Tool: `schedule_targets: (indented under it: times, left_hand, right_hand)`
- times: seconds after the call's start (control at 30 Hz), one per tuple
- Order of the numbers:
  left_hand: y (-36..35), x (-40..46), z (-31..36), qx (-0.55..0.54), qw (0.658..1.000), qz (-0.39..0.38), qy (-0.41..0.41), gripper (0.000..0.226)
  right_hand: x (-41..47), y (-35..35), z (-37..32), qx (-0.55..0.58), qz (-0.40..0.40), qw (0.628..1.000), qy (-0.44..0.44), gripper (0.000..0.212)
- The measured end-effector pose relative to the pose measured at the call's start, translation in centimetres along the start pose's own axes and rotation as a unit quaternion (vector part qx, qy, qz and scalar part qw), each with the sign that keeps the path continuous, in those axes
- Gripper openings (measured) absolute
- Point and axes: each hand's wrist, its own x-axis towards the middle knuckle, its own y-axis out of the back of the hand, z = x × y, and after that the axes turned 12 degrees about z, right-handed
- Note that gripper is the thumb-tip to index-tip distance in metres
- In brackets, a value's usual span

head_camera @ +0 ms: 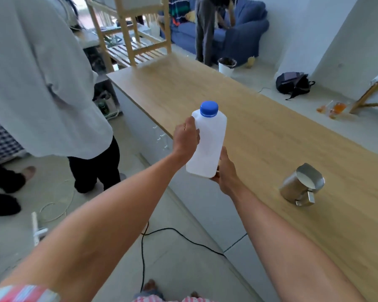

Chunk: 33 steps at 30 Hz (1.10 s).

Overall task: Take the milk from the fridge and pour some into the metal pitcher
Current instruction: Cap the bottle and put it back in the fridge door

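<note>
Both hands, left hand (pixel 187 139) and right hand (pixel 226 171), grip the capped white plastic milk bottle (pixel 206 144) beside the milk-filled steel pitcher (pixel 301 185); pouring appears done.

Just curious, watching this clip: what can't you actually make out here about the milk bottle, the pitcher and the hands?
Head view only:
- Milk bottle: opaque, so its fill level is hidden.
- Right hand: its fingers lie behind the bottle's base.
- Left hand: its fingertips wrap out of sight.
- Metal pitcher: milk shows inside, but its depth is unreadable.
</note>
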Motion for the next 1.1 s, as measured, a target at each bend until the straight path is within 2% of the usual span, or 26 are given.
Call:
schedule_targets:
  times: [0.27, 0.4, 0.6, 0.83, 1.1]
  left_hand:
    - [12.2, 2.0, 1.6, -0.006, 0.987, 0.155, -0.039, 0.049]
    - [20.2, 1.5, 2.6, -0.006, 0.975, 0.216, -0.05, 0.05]
    - [33.4, -1.2, 3.8, -0.024, 0.95, 0.304, -0.066, 0.049]
    - [47.8, -6.6, 5.2, 0.017, 0.896, 0.434, -0.095, 0.054]
    - [61.6, -13.4, 4.9, 0.041, 0.812, 0.573, -0.1, 0.055]
  right_hand:
    - [-3.8, -11.7, -0.3, -0.051, -0.131, 0.99, 0.019, 0.05]
    - [-6.7, -18.5, 0.8, -0.076, -0.17, 0.982, 0.012, 0.059]
    - [-14.1, -28.9, 3.9, -0.117, -0.261, 0.958, 0.005, 0.058]
    - [-24.0, -40.0, 8.6, -0.157, -0.35, 0.923, -0.006, 0.063]
    - [-34.7, -50.0, 13.9, -0.235, -0.464, 0.854, 0.0, 0.062]
